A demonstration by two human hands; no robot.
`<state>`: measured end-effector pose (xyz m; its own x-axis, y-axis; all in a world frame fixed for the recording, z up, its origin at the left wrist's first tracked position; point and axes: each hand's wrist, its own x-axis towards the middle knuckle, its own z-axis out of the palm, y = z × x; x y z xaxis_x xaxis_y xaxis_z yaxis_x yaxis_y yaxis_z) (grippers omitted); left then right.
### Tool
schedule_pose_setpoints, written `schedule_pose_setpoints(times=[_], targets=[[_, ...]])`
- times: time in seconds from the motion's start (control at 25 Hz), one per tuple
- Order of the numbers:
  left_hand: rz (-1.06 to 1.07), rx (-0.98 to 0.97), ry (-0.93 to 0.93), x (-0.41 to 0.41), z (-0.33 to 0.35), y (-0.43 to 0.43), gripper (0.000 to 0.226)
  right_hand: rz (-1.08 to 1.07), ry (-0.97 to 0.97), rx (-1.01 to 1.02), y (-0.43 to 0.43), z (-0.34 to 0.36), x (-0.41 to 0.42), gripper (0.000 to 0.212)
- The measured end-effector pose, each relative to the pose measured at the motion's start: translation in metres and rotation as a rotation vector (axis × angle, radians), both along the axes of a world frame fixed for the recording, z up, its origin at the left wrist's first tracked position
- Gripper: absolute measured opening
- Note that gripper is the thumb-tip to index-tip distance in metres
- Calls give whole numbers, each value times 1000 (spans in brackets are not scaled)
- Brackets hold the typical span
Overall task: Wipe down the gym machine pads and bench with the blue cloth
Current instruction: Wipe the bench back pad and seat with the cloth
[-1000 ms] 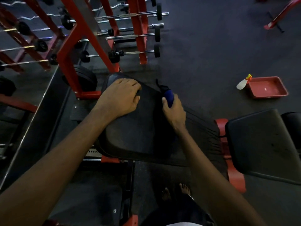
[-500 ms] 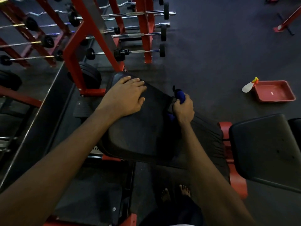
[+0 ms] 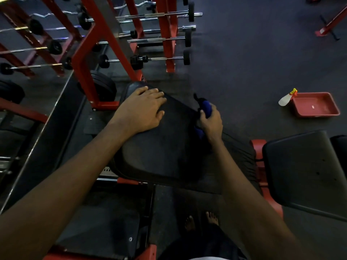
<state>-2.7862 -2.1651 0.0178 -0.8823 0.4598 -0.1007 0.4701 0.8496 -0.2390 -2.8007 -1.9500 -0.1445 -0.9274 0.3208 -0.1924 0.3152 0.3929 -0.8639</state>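
1. Here the left grip (image 3: 142, 109) lies palm down on the far left corner of the pad (image 3: 165, 147). Its fingers are straight and close together, and it holds nothing.
2. The right grip (image 3: 211, 122) is curled tight round the cloth (image 3: 206, 106) at the pad's far right edge.
3. The cloth is blue. One bunch sticks out past the knuckles on the far side, and a second fold shows under the palm, against the pad.
4. The pad is black and broad, and it tilts. A ribbed stretch of it runs off to the right, under the right forearm.
5. A black bench (image 3: 304, 166) stands right of the pad, apart from it, with a red bar between the two.
6. Farther right, a red tray (image 3: 323, 106) sits on the dark floor (image 3: 244, 62). A white spray bottle (image 3: 284, 100) with a yellow and red top lies at the tray's left corner.
7. Far left, a red frame (image 3: 82, 59) rises just beside the pad, with black plates (image 3: 104, 87) at its foot.
8. Beyond the frame, a red rack (image 3: 169, 34) holds rows of barbells.
9. Two bare feet (image 3: 189, 222) stand on the floor near the pad's near edge.
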Motion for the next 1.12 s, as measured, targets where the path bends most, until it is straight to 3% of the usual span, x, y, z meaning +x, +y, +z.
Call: schedule_pose_setpoints(times=[0.08, 0.32, 0.56, 0.8, 0.92, 1.0, 1.12], targets=[[-1, 1, 0, -1, 0, 0, 54, -38, -40, 49, -6, 9, 3, 49], [-5, 6, 8, 2, 0, 1, 54, 135, 219, 94, -34, 22, 87, 53], [-27, -91, 39, 12, -6, 9, 54, -94, 9, 52, -7, -8, 50, 48], [75, -31, 28, 12, -24, 35, 48, 173, 168, 86, -30, 23, 149, 67], [84, -41, 24, 12, -28, 41, 49, 252, 223, 99, -9, 0, 164, 76], [81, -62, 30, 13, -27, 39, 51, 110, 148, 75, 19, -30, 139, 66], [89, -106, 28, 12, -30, 41, 56, -95, -134, -6, 56, -65, 93, 53]])
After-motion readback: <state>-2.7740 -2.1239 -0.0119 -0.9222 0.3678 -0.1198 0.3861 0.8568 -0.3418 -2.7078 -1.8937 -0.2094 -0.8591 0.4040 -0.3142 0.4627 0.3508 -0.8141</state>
